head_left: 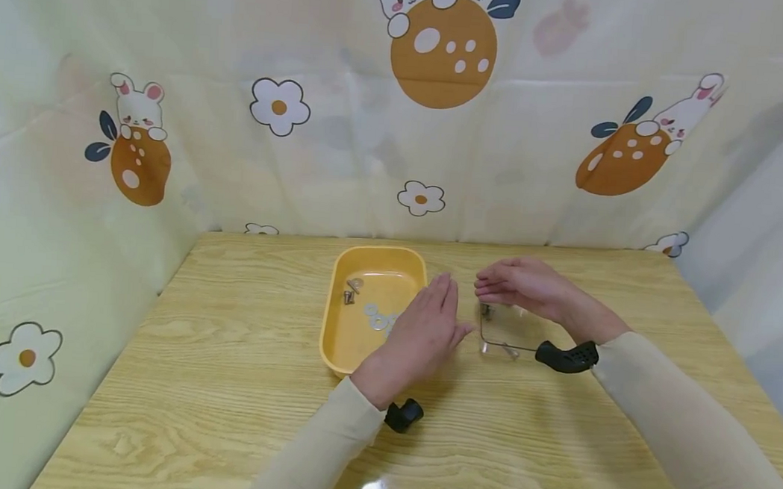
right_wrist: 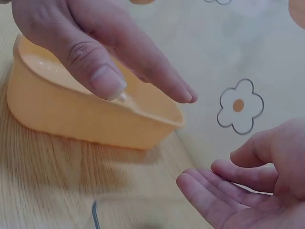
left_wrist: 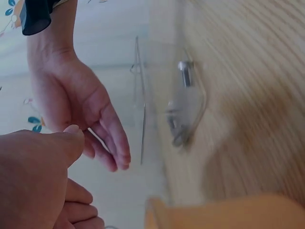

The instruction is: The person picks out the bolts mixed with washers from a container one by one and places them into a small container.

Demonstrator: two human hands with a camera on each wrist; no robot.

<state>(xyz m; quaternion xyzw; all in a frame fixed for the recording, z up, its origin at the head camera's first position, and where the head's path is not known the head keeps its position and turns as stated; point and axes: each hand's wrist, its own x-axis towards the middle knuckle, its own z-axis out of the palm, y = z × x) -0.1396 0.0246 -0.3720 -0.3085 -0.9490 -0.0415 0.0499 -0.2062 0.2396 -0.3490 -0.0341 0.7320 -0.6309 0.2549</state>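
Beige sleeves (head_left: 679, 427), hands (head_left: 420, 328) near smooth rounded tray (head_left: 345, 343)

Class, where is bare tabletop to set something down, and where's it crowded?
Bare: the table between its left edge and the yellow tray, and right of the right sleeve. Crowded: the tray's right side, where the left hand hovers, and around metal parts near the right hand.

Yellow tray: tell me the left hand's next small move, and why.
Probably dip the left hand into the yellow tray and pinch a washer: its fingers look empty, it hovers by the tray's right rim, and washers lie on the tray floor close by.
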